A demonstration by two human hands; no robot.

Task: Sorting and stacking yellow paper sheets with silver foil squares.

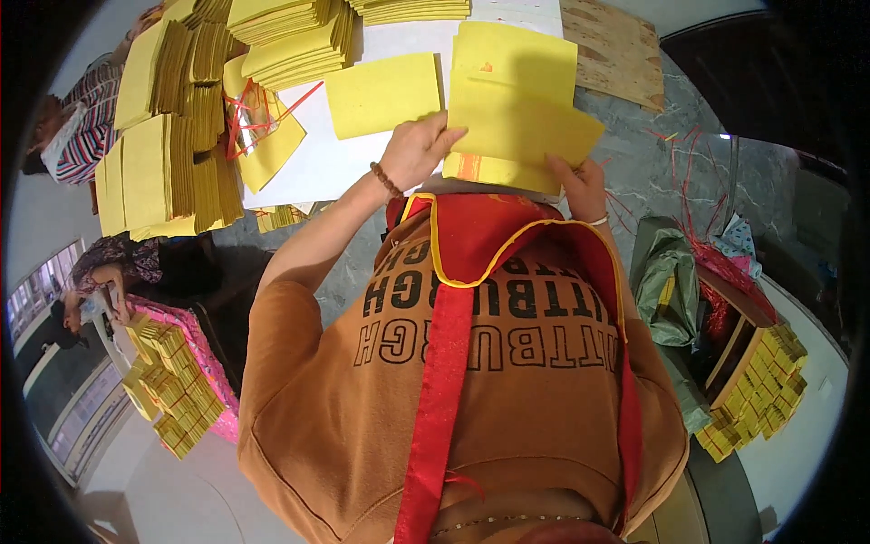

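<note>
A yellow paper sheet (512, 122) is held by both hands, tilted over another yellow stack of paper (535, 47) on the white table. My left hand (424, 150) closes on the sheet's left edge, its thumb pointing inward. At the lower right edge, my right hand (582, 189) pinches the sheet between thumb and fingers. Beneath it, nearest me, shows a yellow paper edge with an orange-red printed patch (469, 167). Just beyond my left hand lies a separate flat piece of yellow paper (385, 93).
Tall stacks of yellow paper (159, 168) fill the left of the white table (313, 172). Red ties (246, 118) lie on a yellow sheet nearby. Other people sit at far left, one in a striped top (86, 150). Tied yellow bundles (761, 381) are stacked at right.
</note>
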